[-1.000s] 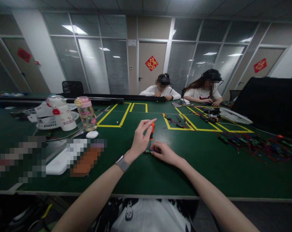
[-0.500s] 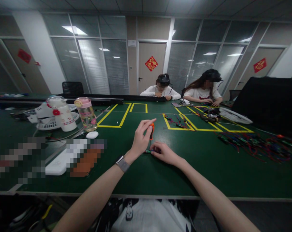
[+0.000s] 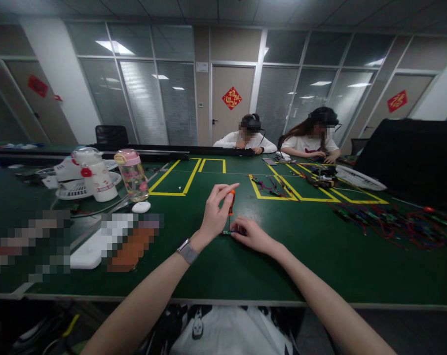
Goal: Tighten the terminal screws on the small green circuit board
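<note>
My left hand [image 3: 216, 209] grips the orange and black handle of a screwdriver [image 3: 231, 209], its forefinger stretched out past the handle. Upright, the thin shaft points down at a small green circuit board [image 3: 226, 233] that lies on the green table [image 3: 194, 276]. Whether the tip touches a screw is too small to make out. From the right, my right hand [image 3: 249, 232] holds the board's right end with bent fingers. Dark wires show partly under those fingers.
A white jug [image 3: 99, 177], a pink-lided bottle [image 3: 131, 177] and a white case [image 3: 141, 207] stand to the left. Wired boards [image 3: 397, 219] are heaped at right; more lie within yellow tape [image 3: 279, 198]. Two people [image 3: 245, 140] sit across the table.
The screwdriver handle has turned slightly in my left hand, showing a different side. Both hands and the circuit board stay in nearly the same place.
</note>
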`<control>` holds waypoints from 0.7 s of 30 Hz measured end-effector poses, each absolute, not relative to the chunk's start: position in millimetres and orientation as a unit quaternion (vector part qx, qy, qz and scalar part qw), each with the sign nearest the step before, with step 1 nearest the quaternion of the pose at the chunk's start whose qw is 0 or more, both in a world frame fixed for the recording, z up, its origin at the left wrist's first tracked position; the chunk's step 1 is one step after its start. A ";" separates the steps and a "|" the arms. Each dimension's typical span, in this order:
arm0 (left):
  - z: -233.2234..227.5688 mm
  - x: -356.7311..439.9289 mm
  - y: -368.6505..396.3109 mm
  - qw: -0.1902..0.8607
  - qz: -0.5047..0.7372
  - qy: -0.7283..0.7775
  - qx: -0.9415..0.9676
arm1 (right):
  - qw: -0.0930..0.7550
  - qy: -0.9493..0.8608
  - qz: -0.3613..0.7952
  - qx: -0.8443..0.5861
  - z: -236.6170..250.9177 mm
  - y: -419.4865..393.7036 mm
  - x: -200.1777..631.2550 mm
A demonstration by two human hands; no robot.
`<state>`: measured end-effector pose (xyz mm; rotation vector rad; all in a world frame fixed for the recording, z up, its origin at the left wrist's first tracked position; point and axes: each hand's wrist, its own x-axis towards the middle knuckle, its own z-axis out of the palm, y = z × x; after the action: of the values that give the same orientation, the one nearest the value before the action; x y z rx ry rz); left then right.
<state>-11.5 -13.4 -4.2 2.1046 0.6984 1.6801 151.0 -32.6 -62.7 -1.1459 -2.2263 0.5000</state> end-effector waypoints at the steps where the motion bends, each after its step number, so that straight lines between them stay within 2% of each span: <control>1: -4.7 -11.3 -13.0 0.200 0.591 0.236 0.745 | 0.289 -0.834 0.188 -0.430 -62.5 -32.7 151.0; 5: -6.3 -10.0 -12.3 0.252 0.596 0.219 0.730 | 0.288 -0.832 0.193 -0.433 -61.2 -33.5 150.5; 11: -3.9 -10.7 -14.7 0.166 0.607 0.265 0.730 | 0.287 -0.833 0.190 -0.433 -58.7 -34.8 150.1; 18: -4.6 -11.2 -14.1 0.247 0.592 0.229 0.733 | 0.288 -0.834 0.187 -0.431 -61.3 -33.9 150.6; 21: -4.9 -11.0 -13.6 0.222 0.606 0.246 0.723 | 0.288 -0.837 0.181 -0.429 -63.2 -32.7 151.0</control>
<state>-11.0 -13.6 -4.9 1.9968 0.6806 1.6753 151.0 -32.7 -63.2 -1.1465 -2.2340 0.4836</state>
